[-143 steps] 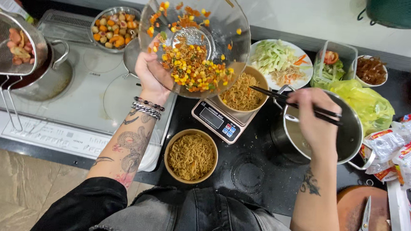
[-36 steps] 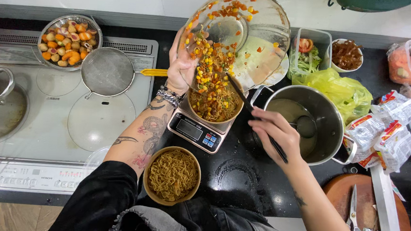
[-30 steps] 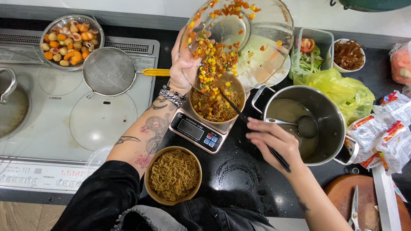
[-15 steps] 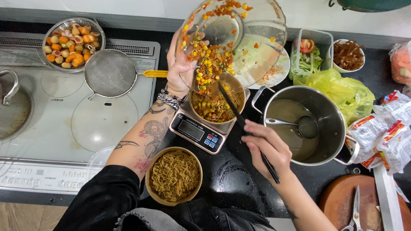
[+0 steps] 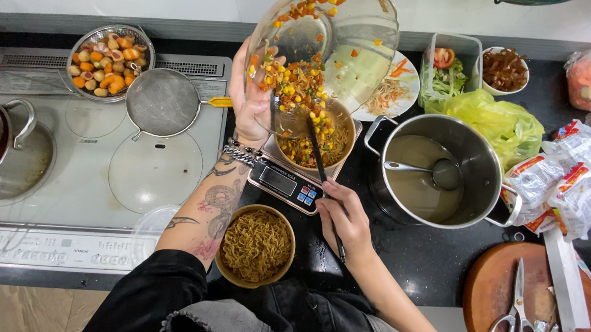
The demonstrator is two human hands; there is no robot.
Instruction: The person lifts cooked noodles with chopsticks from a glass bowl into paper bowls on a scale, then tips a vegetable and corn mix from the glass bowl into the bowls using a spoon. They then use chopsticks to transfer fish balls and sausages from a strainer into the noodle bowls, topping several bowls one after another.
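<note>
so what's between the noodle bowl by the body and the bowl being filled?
The kitchen scale; the filled bowl sits on it, the noodle bowl below. Head view.

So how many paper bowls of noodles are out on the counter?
2. One bowl sits on the scale, under the tilted glass bowl held by the left hand. The other is nearer the person, beside the left forearm. None seem hidden.

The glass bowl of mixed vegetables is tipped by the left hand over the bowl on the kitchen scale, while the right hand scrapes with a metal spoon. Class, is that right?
Not quite. In the head view the right hand holds dark chopsticks, not a metal spoon. The rest stands: the left hand tips the glass bowl of mixed vegetables over the bowl on the kitchen scale.
</note>
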